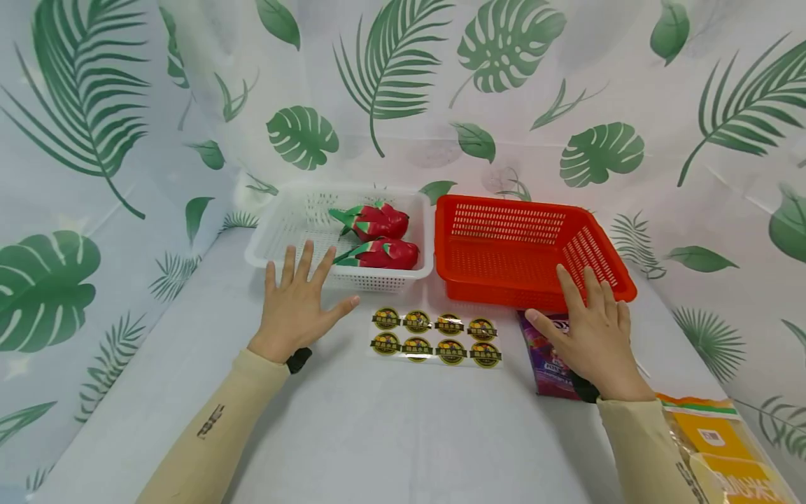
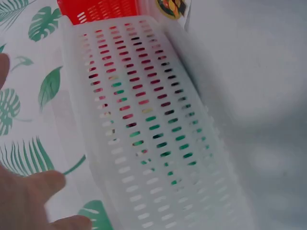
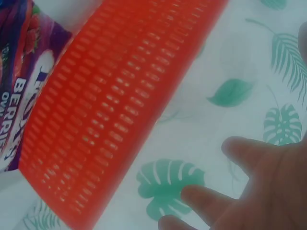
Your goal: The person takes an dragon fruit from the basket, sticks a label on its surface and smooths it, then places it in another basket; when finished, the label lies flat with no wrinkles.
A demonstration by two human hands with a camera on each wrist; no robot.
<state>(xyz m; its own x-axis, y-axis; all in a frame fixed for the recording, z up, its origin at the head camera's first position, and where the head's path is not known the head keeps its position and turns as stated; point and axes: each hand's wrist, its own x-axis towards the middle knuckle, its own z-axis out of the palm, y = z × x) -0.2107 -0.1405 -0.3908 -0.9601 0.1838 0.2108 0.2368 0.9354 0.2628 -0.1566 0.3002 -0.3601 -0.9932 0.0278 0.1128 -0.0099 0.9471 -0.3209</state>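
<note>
In the head view my left hand (image 1: 294, 313) is spread, palm down, just in front of the white basket (image 1: 271, 241), holding nothing. Two red dragon fruits with green tips lie in that basket, the rear dragon fruit (image 1: 384, 222) behind the front dragon fruit (image 1: 393, 255). My right hand (image 1: 592, 336), fingers also spread, is at the front right of the red basket (image 1: 504, 288), whose mesh floor is bare. A purple packet (image 1: 546, 360) lies partly hidden under that hand. The left wrist view shows the white basket's slotted wall (image 2: 144, 120) beside my fingers.
A sheet of round black-and-gold stickers (image 1: 434, 336) lies on the white tabletop (image 1: 403, 427) between my hands. An orange and clear plastic bag (image 1: 718, 448) sits at the right edge, partly behind my right forearm. Leaf-printed cloth (image 1: 403, 70) surrounds the table.
</note>
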